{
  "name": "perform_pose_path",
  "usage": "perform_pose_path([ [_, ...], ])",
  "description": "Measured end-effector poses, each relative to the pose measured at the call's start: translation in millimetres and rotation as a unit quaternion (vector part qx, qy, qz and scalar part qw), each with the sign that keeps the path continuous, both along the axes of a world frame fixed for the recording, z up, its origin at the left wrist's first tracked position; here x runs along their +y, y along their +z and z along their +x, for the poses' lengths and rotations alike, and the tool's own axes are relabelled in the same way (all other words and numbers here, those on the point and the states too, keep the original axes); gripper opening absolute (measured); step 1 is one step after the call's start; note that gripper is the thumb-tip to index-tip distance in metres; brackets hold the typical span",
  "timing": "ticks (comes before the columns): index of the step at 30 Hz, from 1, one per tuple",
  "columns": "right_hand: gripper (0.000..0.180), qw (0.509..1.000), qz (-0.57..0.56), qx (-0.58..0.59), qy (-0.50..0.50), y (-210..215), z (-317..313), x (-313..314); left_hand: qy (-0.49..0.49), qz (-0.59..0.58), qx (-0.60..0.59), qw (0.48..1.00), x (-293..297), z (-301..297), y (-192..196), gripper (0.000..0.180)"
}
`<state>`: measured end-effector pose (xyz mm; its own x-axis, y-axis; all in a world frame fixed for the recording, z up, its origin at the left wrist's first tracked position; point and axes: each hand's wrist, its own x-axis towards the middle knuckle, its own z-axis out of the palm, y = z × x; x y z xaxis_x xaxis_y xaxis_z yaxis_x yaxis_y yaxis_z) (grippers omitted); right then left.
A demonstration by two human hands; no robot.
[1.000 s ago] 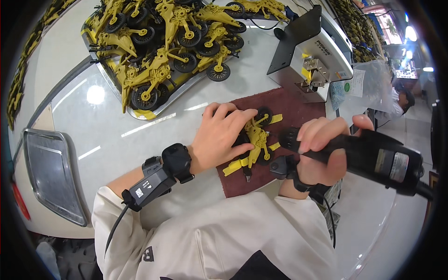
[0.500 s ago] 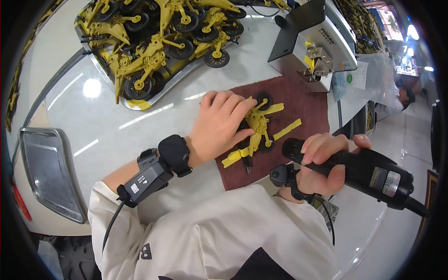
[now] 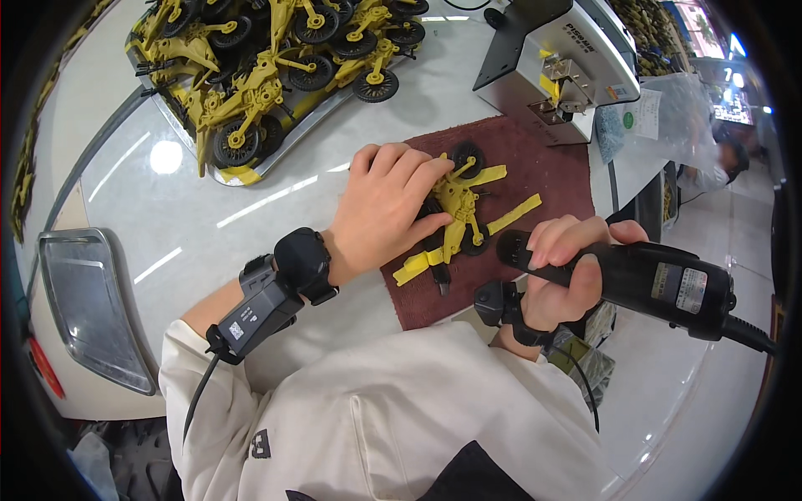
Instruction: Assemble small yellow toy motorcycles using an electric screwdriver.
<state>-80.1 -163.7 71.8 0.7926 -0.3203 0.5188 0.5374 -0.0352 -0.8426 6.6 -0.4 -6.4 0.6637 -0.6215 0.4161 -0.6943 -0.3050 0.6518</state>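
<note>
Yellow wheeled toy part [image 3: 458, 219] lies on the maroon mat [image 3: 543, 167], cushioned against the white table [image 3: 192, 225]. Your left hand [image 3: 380, 209] presses it flat, fingers together. Your right hand [image 3: 561, 275] is clamped around the black power screwdriver [image 3: 643, 280], tip beside the part.

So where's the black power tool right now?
In the head view the black power tool is low on the right, gripped in the right hand, just right of the yellow toy part on the dark red mat.
</note>
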Motion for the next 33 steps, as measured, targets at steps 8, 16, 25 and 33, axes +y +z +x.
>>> perform_pose_path([
  [8, 0.049, 0.998, 0.017, -0.019, 0.06, 3.8, -3.6, -5.8, 0.0, 0.016, -0.003, 1.0, 0.8, 0.7, 0.8, 0.057],
  [16, 0.048, 0.991, 0.06, -0.085, -0.085, 31.1, -6.9, -28.4, -0.06, 0.005, 0.029, 0.998, -6.3, -0.9, 18.7, 0.067],
  [25, 0.047, 0.984, 0.117, -0.031, -0.131, 17.5, -16.1, -38.0, -0.085, 0.003, 0.065, 0.994, -1.9, -0.3, 24.9, 0.066],
  [33, 0.046, 0.982, 0.124, -0.015, -0.144, 5.0, -14.9, -44.2, -0.057, -0.021, 0.054, 0.997, -6.5, 12.8, 31.4, 0.059],
])
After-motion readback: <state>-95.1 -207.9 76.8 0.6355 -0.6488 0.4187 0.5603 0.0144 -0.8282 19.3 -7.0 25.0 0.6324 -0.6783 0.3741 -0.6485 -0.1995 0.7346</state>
